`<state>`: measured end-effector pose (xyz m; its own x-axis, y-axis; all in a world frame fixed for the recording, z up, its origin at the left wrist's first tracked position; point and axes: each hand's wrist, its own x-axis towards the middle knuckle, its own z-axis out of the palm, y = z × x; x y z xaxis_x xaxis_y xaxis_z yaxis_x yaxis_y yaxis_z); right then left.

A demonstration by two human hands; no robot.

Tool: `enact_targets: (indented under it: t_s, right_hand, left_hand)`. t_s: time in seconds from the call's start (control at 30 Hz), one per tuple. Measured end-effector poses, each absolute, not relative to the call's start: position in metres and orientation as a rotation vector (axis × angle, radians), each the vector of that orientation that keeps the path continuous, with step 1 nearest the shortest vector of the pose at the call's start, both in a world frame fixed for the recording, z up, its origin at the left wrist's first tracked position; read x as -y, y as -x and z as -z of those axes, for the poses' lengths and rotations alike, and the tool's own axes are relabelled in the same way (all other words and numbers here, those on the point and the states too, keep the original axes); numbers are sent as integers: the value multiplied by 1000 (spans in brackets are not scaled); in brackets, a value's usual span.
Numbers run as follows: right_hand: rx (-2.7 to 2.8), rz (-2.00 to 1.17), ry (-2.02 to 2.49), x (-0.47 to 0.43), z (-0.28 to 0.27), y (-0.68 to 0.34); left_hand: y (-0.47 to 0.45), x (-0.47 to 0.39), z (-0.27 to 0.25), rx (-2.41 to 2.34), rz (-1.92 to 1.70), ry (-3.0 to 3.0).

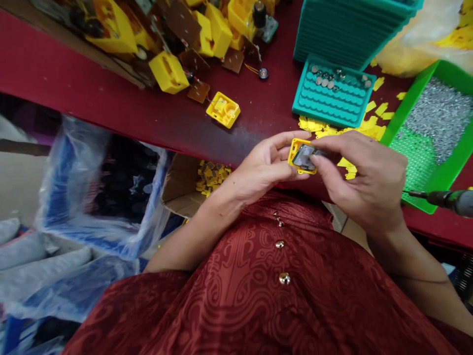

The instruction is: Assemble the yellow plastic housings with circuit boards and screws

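Note:
Near the table's front edge, my left hand [271,160] grips a small yellow plastic housing [291,154] by its side. A dark grey, flat part like a circuit board [303,157] sits inside its rim. My right hand [364,172] pinches this board between thumb and forefinger at the housing's right side; part of it is hidden by the fingers. Another open yellow housing [223,109] lies on the table beyond my left hand, with a thin wire running to a brown circuit board [198,91]. Loose yellow plastic pieces [321,129] lie just past my hands.
A teal tray [328,106] holds several button cells, before a stack of teal trays [347,29]. On the right are a green bin [417,172] of screws and a screwdriver-like tool [443,199]. Yellow housings [168,73] pile up at back left. A carton [181,195] stands below.

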<state>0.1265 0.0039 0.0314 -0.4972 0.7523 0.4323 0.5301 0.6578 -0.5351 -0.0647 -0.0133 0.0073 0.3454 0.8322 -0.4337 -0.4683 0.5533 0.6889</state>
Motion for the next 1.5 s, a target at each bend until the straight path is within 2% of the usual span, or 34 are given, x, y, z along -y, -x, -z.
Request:
enact_targets:
  t_s: [0.23, 0.93, 1.5]
  right_hand:
    - [2304, -469, 992, -5, -32, -135]
    - [2189, -164, 972, 0, -7, -129]
    - [2203, -158, 1137, 0, -6, -142]
  left_hand:
    - [61, 16, -7, -871, -919, -557]
    - [53, 19, 9, -1026, -978, -738]
    - [47, 9, 12, -986, -895, -707]
